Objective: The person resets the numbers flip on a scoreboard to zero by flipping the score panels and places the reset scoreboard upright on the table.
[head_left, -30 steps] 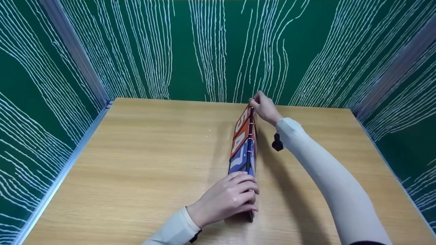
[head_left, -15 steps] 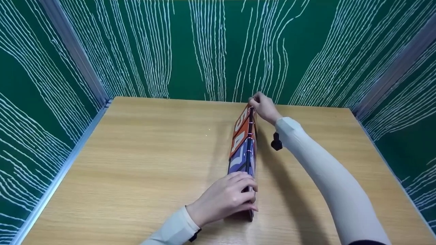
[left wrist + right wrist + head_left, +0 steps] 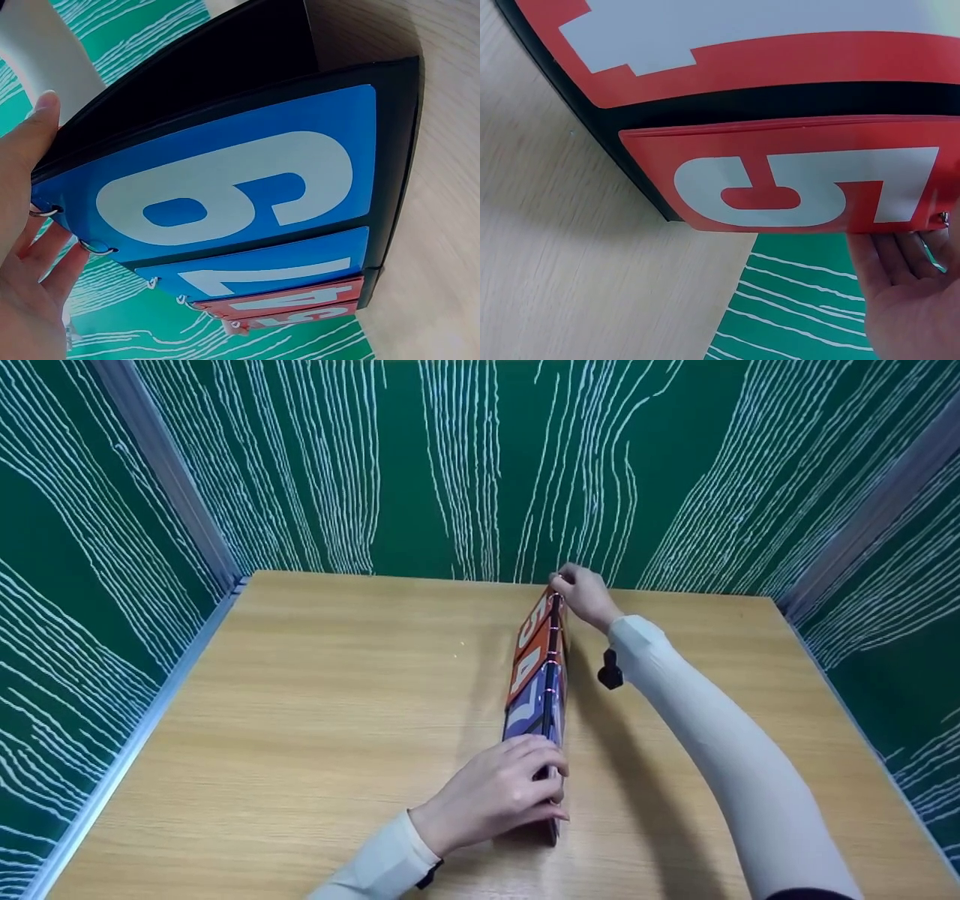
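A flip scoreboard (image 3: 530,664) stands like a tent on the table, its ringed ridge running away from me. Blue cards hang at its near end and red ones at the far end. My left hand (image 3: 495,795) grips the near end of the ridge; in the left wrist view its thumb lies by the black cover and its fingers by the rings, beside a blue 6 card (image 3: 240,172). At the far end my right hand (image 3: 587,596) pinches the ridge. In the right wrist view it is next to a red 5 card (image 3: 780,187), its fingertips partly hidden by the card.
The wooden table (image 3: 337,697) stretches to both sides of the scoreboard. Green panels (image 3: 405,472) with white wavy lines enclose the back and sides, joined by grey metal posts (image 3: 165,472). The table's back edge lies just beyond my right hand.
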Available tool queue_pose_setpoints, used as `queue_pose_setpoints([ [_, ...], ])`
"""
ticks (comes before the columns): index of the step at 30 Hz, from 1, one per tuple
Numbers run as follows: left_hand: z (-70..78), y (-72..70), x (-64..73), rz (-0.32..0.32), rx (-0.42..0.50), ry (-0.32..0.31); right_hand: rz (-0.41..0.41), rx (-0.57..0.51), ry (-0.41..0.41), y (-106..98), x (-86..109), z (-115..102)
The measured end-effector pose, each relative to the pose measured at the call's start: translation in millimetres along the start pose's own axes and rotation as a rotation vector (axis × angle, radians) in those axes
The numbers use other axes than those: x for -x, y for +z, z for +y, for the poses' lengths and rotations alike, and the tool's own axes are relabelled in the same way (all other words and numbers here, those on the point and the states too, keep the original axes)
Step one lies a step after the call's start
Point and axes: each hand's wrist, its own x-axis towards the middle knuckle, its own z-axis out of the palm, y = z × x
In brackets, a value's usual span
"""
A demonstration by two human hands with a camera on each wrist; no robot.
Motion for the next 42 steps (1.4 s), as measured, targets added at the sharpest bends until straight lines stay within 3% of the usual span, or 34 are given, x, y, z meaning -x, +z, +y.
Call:
queue_pose_setpoints([
  [9, 0.3, -1.2, -0.7, 0.019, -0.044, 0.042, 0.015, -0.004, 0.004, 1.2, 1.4, 1.2],
  [20, 0.5, -10.4, -0.9, 0.017, -0.005, -0.09, 0.004, -0.018, 0.015, 1.9, 0.4, 1.0],
  [27, -10.9, -22.5, 5.5, -0.006, 0.011, -0.172, -0.001, -0.016, 0.016, 1.1, 0.7, -0.5],
  [35, -32.4, -34.1, 26.5, -0.243, 0.311, -0.48, 0.027, 0.014, -0.005, 2.0, 0.2, -3.3],
  [39, -39.3, -26.5, 37.0, -0.367, 0.383, -0.531, 0.013, -0.003, 0.005, 1.8, 2.1, -3.4],
  [42, -42.5, -14.6, 43.8, -0.423, 0.425, -0.555, 0.002, -0.013, 0.009, 1.7, 4.0, -2.2],
])
